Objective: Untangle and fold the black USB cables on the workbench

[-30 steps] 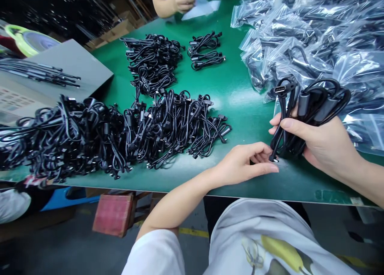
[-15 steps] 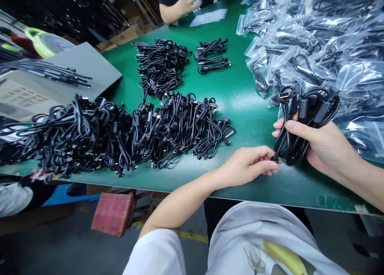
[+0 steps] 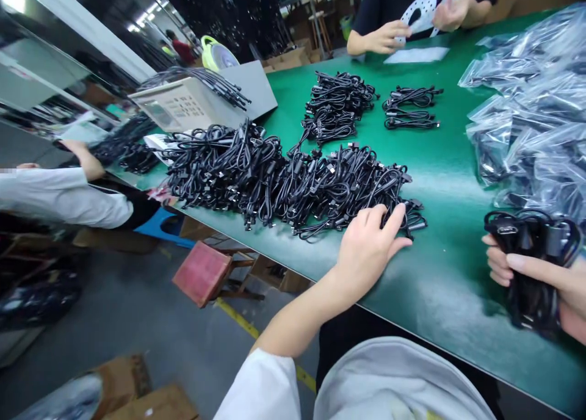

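My left hand (image 3: pixel 368 246) lies over the right end of a long pile of black cables (image 3: pixel 315 182), its thumb and fingers apart. Whether its fingertips touch the cables there, I cannot tell. At the right edge, my right hand (image 3: pixel 556 279) is closed round a bundle of black coiled cables (image 3: pixel 531 301), held above the table. A metal plug end shows at the top of this bundle, facing me.
Clear plastic bags with black cables (image 3: pixel 540 115) cover the right side of the green table (image 3: pixel 439 163). Smaller cable stacks (image 3: pixel 339 102) lie farther back. Across the table a person's hands (image 3: pixel 389 36) hold a white perforated piece. A red-topped stool (image 3: pixel 202 272) stands below.
My left hand has left the bundle in my right hand and moved left to the pile, its fingers spreading. My right hand still holds the bundle. The camera view has turned left.
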`<move>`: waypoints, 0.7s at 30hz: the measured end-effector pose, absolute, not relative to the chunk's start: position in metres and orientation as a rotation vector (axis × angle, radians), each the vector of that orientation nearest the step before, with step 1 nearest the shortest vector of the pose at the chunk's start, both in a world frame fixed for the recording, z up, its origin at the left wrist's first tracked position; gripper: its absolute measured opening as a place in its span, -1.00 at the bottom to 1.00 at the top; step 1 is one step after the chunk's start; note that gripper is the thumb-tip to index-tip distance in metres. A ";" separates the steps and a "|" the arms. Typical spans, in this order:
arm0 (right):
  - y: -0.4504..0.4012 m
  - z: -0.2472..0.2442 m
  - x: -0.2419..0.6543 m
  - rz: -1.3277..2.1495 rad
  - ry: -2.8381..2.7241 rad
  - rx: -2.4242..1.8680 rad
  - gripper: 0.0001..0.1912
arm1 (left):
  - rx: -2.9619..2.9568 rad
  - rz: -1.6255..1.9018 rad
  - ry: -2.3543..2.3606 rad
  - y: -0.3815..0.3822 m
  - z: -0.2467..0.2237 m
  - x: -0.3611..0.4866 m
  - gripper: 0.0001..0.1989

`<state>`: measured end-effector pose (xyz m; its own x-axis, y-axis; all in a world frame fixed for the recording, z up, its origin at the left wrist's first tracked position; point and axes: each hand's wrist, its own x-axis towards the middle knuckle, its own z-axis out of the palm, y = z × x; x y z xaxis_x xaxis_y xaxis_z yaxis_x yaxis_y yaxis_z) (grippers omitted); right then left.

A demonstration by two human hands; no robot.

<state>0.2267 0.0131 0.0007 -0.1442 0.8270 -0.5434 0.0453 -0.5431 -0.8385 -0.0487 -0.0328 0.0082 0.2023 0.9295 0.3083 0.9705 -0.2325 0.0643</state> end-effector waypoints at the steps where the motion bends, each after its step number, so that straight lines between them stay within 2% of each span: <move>1: 0.012 0.001 0.223 1.769 -0.983 -1.522 -0.45 | -2.320 -0.331 -1.832 -0.028 0.007 -0.048 -0.36; 4: 0.011 -0.002 0.220 1.840 -0.952 -1.448 -0.49 | -2.398 -0.205 -1.837 -0.015 0.008 -0.043 -0.51; 7: 0.012 -0.009 0.227 1.921 -0.912 -1.351 -0.52 | -2.533 -0.526 -1.956 -0.012 0.015 -0.046 -0.76; 9: 0.013 -0.012 0.232 1.956 -0.880 -1.299 -0.55 | -2.560 -1.033 -2.112 -0.015 0.021 -0.053 -0.84; 11: 0.013 -0.012 0.235 1.970 -0.862 -1.261 -0.57 | -2.464 -1.754 -2.309 -0.018 0.025 -0.058 -0.87; 15: 0.012 -0.005 0.233 2.008 -0.860 -1.267 -0.70 | -1.875 -3.291 -2.401 -0.023 0.025 -0.056 -0.76; 17: 0.012 -0.002 0.232 1.994 -0.899 -1.301 -0.76 | -1.610 -3.682 -2.289 -0.024 0.023 -0.050 -0.74; 21: 0.018 -0.002 0.232 1.914 -1.016 -1.375 -0.80 | -1.427 -3.915 -2.132 -0.021 0.019 -0.044 -0.58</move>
<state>0.2324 0.0176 -0.0023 -0.3109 0.7958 -0.5196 -0.0155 -0.5509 -0.8344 -0.0440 -0.0212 0.0187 0.0643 0.9793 -0.1922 -0.6929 0.1824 0.6976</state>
